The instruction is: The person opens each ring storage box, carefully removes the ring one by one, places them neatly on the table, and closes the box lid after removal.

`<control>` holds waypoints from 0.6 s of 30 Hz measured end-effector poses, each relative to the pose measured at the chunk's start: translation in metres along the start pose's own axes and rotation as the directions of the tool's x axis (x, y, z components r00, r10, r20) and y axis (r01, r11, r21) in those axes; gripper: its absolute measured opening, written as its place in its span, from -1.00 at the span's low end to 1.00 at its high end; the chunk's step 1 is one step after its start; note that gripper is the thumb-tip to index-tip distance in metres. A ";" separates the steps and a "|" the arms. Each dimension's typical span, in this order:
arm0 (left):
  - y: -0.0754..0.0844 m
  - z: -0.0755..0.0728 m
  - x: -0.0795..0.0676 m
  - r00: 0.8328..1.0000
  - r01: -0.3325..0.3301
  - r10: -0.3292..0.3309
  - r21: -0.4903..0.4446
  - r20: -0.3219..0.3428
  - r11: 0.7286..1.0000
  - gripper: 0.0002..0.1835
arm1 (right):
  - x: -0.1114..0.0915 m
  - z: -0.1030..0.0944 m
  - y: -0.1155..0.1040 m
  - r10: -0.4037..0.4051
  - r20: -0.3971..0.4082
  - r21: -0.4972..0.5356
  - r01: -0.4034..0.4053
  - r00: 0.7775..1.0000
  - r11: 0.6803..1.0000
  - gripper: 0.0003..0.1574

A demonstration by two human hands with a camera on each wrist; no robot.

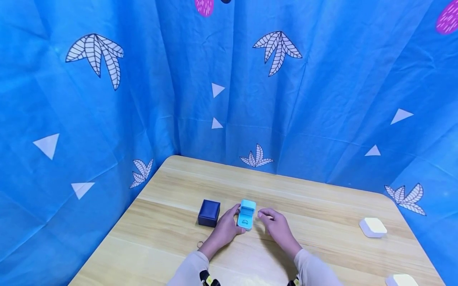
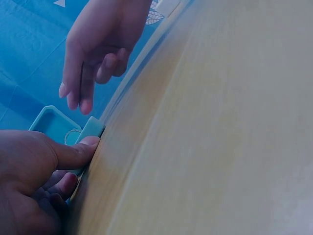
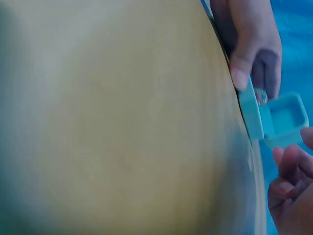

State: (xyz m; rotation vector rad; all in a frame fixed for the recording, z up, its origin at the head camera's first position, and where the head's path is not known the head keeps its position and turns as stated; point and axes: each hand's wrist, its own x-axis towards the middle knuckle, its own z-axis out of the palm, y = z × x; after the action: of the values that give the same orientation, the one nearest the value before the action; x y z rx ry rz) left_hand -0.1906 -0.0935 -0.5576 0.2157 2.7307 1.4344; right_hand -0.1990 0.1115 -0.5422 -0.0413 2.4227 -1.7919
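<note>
A small turquoise ring box (image 1: 248, 205) stands on the table with its lid raised. A ring (image 1: 245, 221) sits upright in its insert, and it also shows in the right wrist view as a pale band (image 3: 261, 96). My left hand (image 1: 225, 228) grips the box from the left, thumb at its front edge and fingers along its side. My right hand (image 1: 278, 228) hovers just right of the box, fingers loosely bent and holding nothing. In the left wrist view, the right hand (image 2: 105, 41) appears above the box, apart from it.
A closed navy blue box (image 1: 209, 213) is left of my left hand. Another ring (image 1: 200, 244) lies on the wooden table (image 1: 161, 222) beside my left wrist. Two white boxes (image 1: 373, 227) are at the right side. A blue patterned curtain (image 1: 229, 103) hangs behind the table.
</note>
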 end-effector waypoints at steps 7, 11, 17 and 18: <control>-0.001 0.000 0.000 1.000 -0.019 0.019 0.004 -0.002 1.000 -0.02 | -0.014 0.015 -0.005 -0.072 0.007 -0.065 0.072 0.997 0.995 -0.79; -0.002 0.000 0.000 1.000 -0.016 0.016 0.013 0.001 1.000 -0.03 | -0.016 0.022 -0.006 -0.138 0.030 -0.121 0.140 0.990 0.983 -0.76; -0.003 0.000 -0.001 1.000 -0.023 0.023 0.021 0.010 1.000 -0.03 | -0.014 0.031 -0.006 -0.182 0.062 -0.139 0.189 0.981 0.972 -0.70; -0.003 0.000 -0.001 1.000 -0.026 0.026 0.022 0.008 0.999 -0.03 | -0.013 0.031 -0.006 -0.186 0.063 -0.141 0.193 0.981 0.971 -0.70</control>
State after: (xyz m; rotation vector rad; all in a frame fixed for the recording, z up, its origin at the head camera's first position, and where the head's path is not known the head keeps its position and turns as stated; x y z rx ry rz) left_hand -0.1899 -0.0952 -0.5603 0.2582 2.7488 1.4069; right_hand -0.1826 0.0811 -0.5447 -0.3387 2.5868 -1.6561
